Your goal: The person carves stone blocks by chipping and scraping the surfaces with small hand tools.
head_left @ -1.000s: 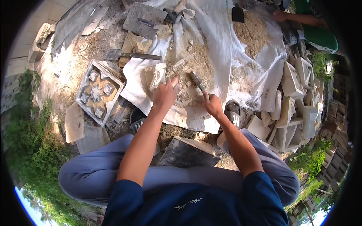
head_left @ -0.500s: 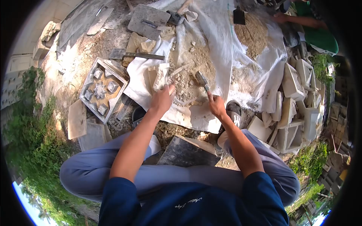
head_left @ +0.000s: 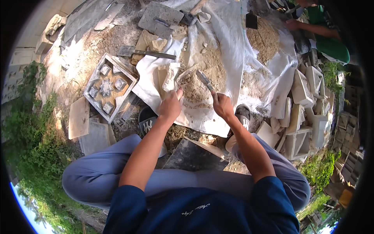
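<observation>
In the head view my left hand is closed around the lower end of a pale, angular cast piece, which stands out above the fingers over the white sheet. Fingers wrapped, my right hand grips the handle of a small trowel. Its narrow blade points up and left over a heap of crumbly sand-coloured mix, a short way right of the piece. Whether the blade touches the mix I cannot tell.
At left lies a mould with a star pattern. A long-handled metal tool and a float lie beyond. Cast blocks are piled at right. Another person's arm reaches in at upper right. A dark board lies between my legs.
The trowel has turned, its blade now edge-on and slightly further left. Both hands have shifted little, and the cast piece stays in my left hand. The whole view has shifted slightly.
</observation>
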`<action>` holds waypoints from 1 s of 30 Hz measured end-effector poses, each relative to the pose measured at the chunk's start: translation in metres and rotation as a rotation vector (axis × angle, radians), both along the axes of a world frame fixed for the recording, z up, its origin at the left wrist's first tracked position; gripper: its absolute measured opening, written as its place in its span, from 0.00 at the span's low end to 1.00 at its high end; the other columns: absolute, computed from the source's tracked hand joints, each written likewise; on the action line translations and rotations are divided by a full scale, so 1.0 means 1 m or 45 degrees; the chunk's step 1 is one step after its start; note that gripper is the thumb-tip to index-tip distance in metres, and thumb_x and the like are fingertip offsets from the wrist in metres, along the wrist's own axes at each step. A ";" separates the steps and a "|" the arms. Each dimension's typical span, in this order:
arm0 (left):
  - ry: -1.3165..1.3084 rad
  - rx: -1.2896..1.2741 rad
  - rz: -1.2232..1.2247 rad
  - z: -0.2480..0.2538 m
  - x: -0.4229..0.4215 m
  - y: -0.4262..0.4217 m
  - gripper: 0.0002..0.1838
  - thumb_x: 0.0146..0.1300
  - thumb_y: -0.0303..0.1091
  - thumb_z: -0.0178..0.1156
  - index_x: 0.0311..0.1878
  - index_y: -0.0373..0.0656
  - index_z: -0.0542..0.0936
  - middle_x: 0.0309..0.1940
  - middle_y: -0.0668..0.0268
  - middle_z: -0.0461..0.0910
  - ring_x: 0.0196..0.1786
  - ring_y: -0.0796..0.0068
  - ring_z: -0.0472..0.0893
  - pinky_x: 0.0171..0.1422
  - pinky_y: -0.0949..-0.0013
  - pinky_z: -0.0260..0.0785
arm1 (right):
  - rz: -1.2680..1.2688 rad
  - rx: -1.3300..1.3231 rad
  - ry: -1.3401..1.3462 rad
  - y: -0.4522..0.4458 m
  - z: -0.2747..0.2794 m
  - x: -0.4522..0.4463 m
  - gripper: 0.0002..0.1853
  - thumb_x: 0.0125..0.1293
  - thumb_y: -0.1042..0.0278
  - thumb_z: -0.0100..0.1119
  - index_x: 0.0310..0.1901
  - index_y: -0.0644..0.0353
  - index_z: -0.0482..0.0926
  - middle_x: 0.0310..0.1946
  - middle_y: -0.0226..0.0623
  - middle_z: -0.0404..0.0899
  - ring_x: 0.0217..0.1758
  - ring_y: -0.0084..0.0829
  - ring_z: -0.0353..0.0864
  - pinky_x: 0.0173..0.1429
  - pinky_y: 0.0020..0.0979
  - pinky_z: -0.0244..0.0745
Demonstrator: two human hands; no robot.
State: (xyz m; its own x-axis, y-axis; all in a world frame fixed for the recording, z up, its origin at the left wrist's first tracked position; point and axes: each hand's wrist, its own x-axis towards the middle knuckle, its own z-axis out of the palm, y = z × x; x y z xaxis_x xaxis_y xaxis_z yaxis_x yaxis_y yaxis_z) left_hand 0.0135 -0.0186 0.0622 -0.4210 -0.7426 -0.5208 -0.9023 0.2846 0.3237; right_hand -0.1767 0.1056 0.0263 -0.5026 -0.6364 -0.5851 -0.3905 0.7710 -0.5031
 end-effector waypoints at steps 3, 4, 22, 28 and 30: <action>0.056 0.011 -0.015 -0.004 0.005 0.000 0.19 0.69 0.42 0.58 0.53 0.36 0.70 0.46 0.44 0.81 0.49 0.42 0.82 0.54 0.46 0.74 | -0.106 -0.305 0.050 0.003 0.007 0.010 0.34 0.75 0.39 0.42 0.34 0.67 0.82 0.32 0.66 0.80 0.41 0.68 0.79 0.49 0.54 0.74; 0.085 0.023 0.004 -0.006 0.006 0.001 0.21 0.69 0.44 0.58 0.54 0.37 0.70 0.45 0.43 0.81 0.49 0.40 0.82 0.54 0.45 0.73 | -0.099 -0.303 0.055 0.008 -0.002 0.012 0.34 0.75 0.39 0.42 0.34 0.67 0.82 0.32 0.66 0.80 0.41 0.68 0.79 0.49 0.54 0.74; 0.079 0.031 0.080 -0.020 0.006 0.021 0.30 0.72 0.44 0.54 0.62 0.23 0.64 0.40 0.35 0.82 0.44 0.40 0.84 0.50 0.48 0.78 | 0.085 0.049 -0.026 -0.008 -0.034 0.018 0.35 0.74 0.36 0.41 0.39 0.67 0.83 0.37 0.67 0.81 0.46 0.65 0.80 0.54 0.55 0.73; 0.204 0.028 0.029 -0.018 0.008 0.019 0.26 0.73 0.46 0.52 0.58 0.30 0.67 0.41 0.34 0.80 0.44 0.35 0.82 0.50 0.45 0.75 | 0.023 -0.193 0.088 -0.018 0.009 0.022 0.32 0.75 0.40 0.43 0.37 0.65 0.83 0.33 0.64 0.81 0.42 0.66 0.80 0.49 0.55 0.75; 0.284 -0.036 -0.104 -0.020 0.011 0.019 0.26 0.73 0.46 0.52 0.57 0.29 0.67 0.40 0.33 0.80 0.44 0.35 0.82 0.50 0.44 0.75 | -0.017 -0.266 0.095 -0.015 0.003 0.030 0.30 0.75 0.42 0.43 0.36 0.64 0.82 0.32 0.63 0.81 0.40 0.66 0.79 0.47 0.55 0.74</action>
State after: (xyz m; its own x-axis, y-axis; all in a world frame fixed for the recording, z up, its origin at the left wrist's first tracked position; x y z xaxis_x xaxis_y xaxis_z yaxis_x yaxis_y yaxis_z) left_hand 0.0240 0.0006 0.0426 -0.5824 -0.7146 -0.3876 -0.7832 0.3655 0.5030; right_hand -0.1469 0.0905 0.0295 -0.5485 -0.7331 -0.4022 -0.4231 0.6582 -0.6227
